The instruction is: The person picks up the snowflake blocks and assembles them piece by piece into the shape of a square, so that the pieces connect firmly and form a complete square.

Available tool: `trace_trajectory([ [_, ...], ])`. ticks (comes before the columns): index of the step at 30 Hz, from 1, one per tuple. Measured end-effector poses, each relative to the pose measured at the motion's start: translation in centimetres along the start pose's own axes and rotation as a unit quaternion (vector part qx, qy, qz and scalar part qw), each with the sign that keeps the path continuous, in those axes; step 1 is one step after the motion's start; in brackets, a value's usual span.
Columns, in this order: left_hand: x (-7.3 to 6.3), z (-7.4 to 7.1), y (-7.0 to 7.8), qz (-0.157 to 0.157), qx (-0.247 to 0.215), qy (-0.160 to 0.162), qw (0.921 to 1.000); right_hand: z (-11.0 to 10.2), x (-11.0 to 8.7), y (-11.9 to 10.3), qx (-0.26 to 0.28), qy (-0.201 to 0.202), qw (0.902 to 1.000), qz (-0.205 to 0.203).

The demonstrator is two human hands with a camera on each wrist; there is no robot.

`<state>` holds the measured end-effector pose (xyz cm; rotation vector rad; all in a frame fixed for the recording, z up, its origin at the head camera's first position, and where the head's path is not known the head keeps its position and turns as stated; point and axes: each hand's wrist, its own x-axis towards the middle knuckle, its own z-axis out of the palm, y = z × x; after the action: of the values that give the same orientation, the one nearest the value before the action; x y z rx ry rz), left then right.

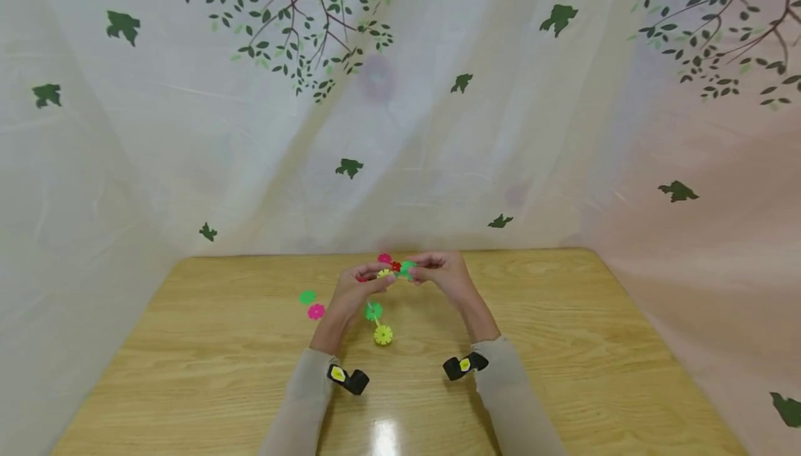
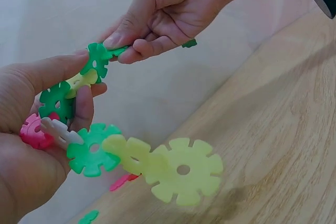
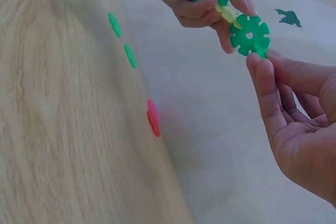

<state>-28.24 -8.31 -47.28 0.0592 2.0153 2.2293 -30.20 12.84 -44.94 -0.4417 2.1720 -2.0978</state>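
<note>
Chain of notched discs [image 2: 93, 150], upper left to lower centre of the left-wrist view: left hand [image 1: 358, 286] gripping its length, right hand [image 1: 446, 277] pinching an edge-on green disc [image 2: 118, 51] at its end, slots best squared before pressing.

My left arm [image 1: 294, 407] and right arm [image 1: 522, 407] extend forward in pale sleeves, angled inward, bare wrists showing past the cuffs. My left grip [image 1: 358, 288] and right grip [image 1: 444, 277] stand close together, both pinching. My left thumb [image 2: 52, 71] stretches toward the right grip; my right thumb [image 3: 302, 73] presses toward its bent fingers [image 3: 268, 95].
</note>
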Motion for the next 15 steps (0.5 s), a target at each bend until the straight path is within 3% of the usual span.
trace_trajectory([
  [7,-0.2,-0.04,-0.24,0.006,-0.021,0.012,0.9997,0.57,0.19,0.38,0.019,0.009,0.9997,-0.012],
  [15,0.01,0.01,-0.12,0.007,-0.008,-0.036,0.9993,0.17,0.47,0.59,0.0,-0.002,1.0,0.009],
])
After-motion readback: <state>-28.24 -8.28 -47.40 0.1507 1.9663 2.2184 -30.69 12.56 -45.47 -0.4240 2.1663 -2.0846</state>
